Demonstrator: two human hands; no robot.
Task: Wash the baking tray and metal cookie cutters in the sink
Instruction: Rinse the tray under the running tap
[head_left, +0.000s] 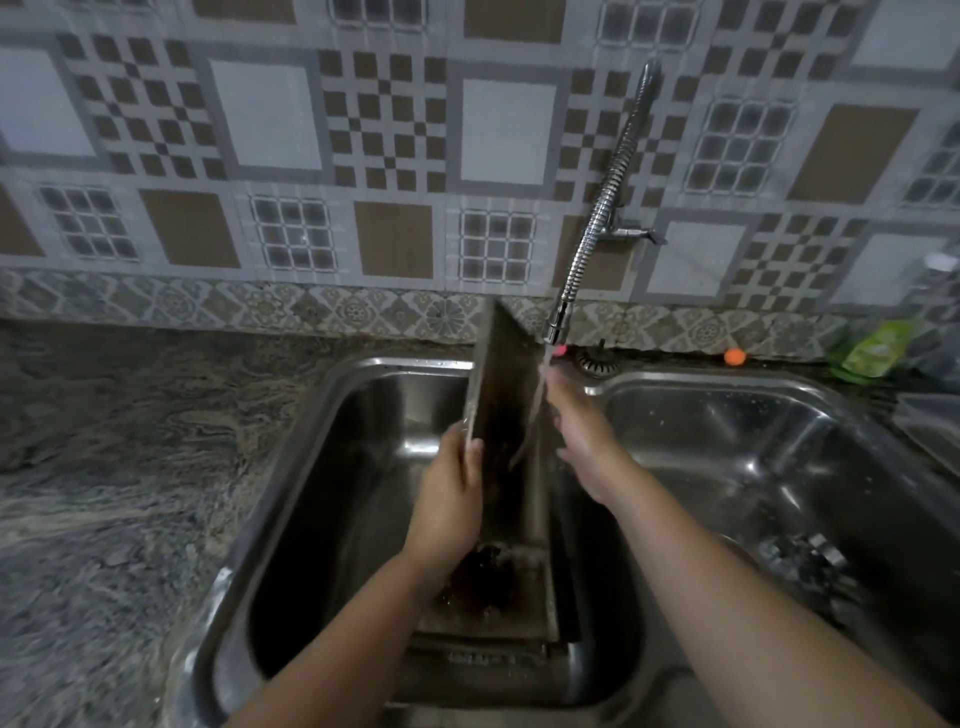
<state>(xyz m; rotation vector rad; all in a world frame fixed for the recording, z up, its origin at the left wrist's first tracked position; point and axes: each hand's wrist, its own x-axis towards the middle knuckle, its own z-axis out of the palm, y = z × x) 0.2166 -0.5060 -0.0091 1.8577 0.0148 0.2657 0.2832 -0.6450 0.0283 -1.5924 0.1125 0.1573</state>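
A dark metal baking tray (503, 395) stands on edge, almost upright, in the left basin of a steel double sink (332, 467). My left hand (449, 499) grips the tray's left edge. My right hand (582, 436) lies with straight fingers against the tray's right side, under the water stream. Water runs from the flexible coiled tap (558, 322) down the tray. Several metal cookie cutters (802, 558) lie in the right basin. A second flat tray (498, 608) lies on the left basin's floor with dark residue on it.
Speckled granite counter (104, 467) spreads to the left. A sink strainer (597, 361) and an orange ball (734, 356) sit at the back ledge. A green packet (872, 353) lies at the far right, near a clear container (930, 426). A tiled wall stands behind.
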